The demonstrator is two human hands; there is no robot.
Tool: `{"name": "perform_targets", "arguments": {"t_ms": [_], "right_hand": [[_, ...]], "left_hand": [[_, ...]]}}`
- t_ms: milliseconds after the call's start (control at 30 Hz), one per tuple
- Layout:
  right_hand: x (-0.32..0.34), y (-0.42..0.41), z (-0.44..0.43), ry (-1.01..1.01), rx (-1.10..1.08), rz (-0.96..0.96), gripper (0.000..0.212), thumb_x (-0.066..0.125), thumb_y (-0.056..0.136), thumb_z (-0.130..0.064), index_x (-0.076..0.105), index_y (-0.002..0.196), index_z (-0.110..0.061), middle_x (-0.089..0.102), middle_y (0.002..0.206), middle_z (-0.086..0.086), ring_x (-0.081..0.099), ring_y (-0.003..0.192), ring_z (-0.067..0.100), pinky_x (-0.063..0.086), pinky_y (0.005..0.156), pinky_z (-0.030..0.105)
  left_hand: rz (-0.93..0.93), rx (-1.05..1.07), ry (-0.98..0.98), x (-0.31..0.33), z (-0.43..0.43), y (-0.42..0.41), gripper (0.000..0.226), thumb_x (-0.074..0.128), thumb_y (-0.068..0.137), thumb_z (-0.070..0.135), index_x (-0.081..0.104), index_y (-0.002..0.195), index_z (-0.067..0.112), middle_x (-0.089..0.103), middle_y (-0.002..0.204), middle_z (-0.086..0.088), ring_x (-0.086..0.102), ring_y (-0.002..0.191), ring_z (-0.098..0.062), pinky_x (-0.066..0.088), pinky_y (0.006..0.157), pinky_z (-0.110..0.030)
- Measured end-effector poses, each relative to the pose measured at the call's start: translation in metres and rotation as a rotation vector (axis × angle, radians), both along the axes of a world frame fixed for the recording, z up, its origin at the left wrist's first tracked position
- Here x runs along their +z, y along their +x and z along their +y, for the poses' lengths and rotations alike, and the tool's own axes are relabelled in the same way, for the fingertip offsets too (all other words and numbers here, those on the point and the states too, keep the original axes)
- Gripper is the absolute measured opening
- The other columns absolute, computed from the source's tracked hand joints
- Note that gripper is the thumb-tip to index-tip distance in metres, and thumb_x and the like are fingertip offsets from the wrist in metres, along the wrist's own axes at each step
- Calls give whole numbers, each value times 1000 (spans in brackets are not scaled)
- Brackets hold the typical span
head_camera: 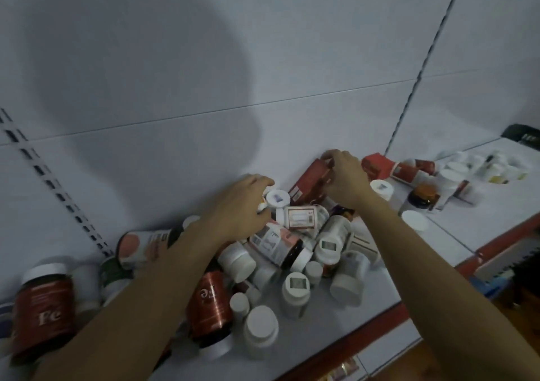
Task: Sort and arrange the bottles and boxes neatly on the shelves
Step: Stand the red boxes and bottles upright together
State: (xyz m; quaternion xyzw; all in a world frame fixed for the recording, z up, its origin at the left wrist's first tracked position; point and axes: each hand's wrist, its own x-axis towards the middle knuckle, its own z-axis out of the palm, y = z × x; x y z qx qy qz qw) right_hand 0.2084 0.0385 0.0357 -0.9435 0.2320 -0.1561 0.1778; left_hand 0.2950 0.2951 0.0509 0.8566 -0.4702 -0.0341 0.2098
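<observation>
Bottles [280, 246] heaped on shelf [377, 290] near front edge, right hand [344, 179] gripping red box [308, 183] against back wall [204, 146], left hand [242, 202] clutching white-capped bottle [277, 198]

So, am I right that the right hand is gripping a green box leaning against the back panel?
Not quite: the head view shows the box is red, not green. The right hand does grip it as it leans against the back panel.

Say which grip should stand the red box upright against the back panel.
Right. The right grip holds the red box at its upper end, while the left grip is curled on a white-capped bottle beside it.
</observation>
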Motion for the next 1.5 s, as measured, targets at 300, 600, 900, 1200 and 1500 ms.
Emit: {"name": "perform_targets", "arguments": {"t_ms": [300,600,900,1200,1500], "right_hand": [[42,-57,25,126,233,-458,53,82,80,-13,57,127,-18,55,123,-2,56,105,8,48,92,19],[26,-53,67,863,331,-346,53,62,99,-33,38,147,-30,56,136,3,62,119,20,55,96,40],[20,-2,-111,26,-470,120,40,66,82,-36,59,115,-15,53,127,20,49,116,42,44,95,49],[46,-23,-95,-78,-115,38,55,85,72,-24,51,114,-12,61,99,11,53,87,29,44,74,37],[147,-9,84,-83,620,-3,61,82,79,-32,46,128,-35,67,101,-14,66,89,2,53,75,17]], "left_hand": [[156,-123,-256,15,-47,-22,87,76,82,34,29,155,24,43,151,1,44,137,-13,39,112,-32],[534,173,-713,16,28,-25,35,79,83,23,67,115,31,72,114,7,68,109,-13,59,87,-36],[418,387,-672,4,20,-24,36,77,88,27,60,120,29,65,118,13,62,104,1,52,76,-11],[338,324,-599,15,21,-30,40,79,86,28,59,121,32,58,105,27,60,99,7,51,75,-11],[13,459,-548,83,129,-27,57,88,73,34,65,125,29,67,112,13,61,100,-3,46,91,-14]]}}
